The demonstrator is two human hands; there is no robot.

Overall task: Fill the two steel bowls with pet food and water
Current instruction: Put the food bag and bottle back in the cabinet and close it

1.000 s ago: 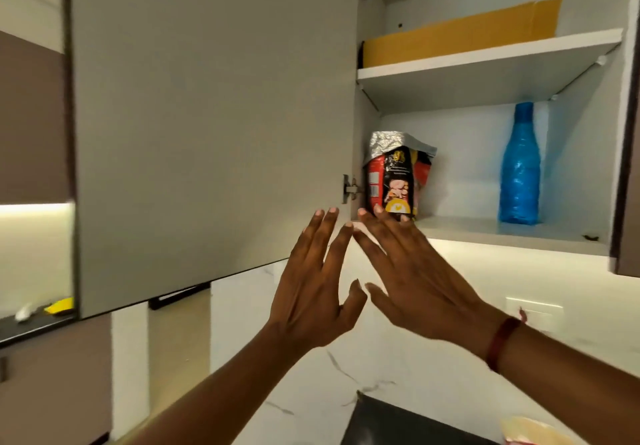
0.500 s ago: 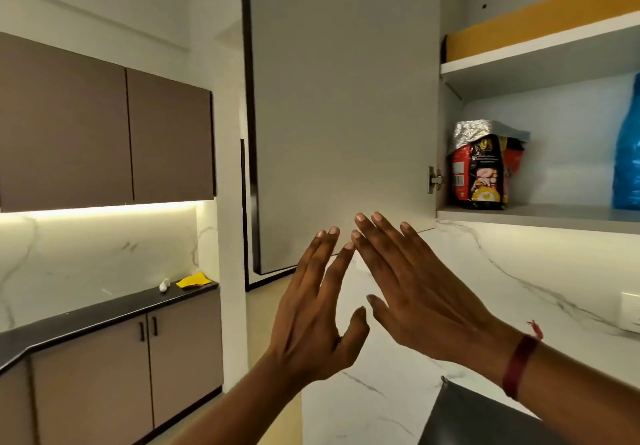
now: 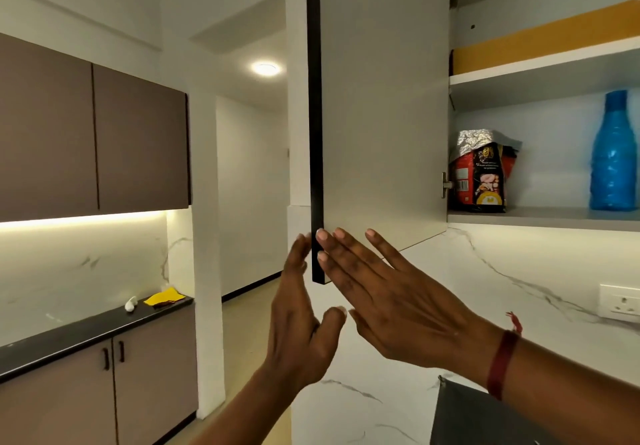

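Observation:
A red and black pet food bag (image 3: 481, 174) with a folded silver top stands on the lower shelf of an open wall cabinet. To its right on the same shelf stands a blue water bottle (image 3: 611, 153). The cabinet door (image 3: 377, 105) is swung wide open. My left hand (image 3: 298, 323) and my right hand (image 3: 391, 299) are raised with straight fingers at the door's lower free corner, one on each side of its dark edge. Neither hand holds anything. No steel bowl is in view.
A yellow strip (image 3: 547, 36) runs along the back of the upper shelf. A dark counter (image 3: 69, 337) at the left carries a yellow cloth (image 3: 164, 297) and a small white object (image 3: 131, 304). A wall socket (image 3: 621, 302) sits at the right, and a dark surface (image 3: 485, 417) lies below.
The door has swung further open, so its dark edge now faces me. Both hands followed it leftward and now flank its lower corner. My view turned left, then partly back.

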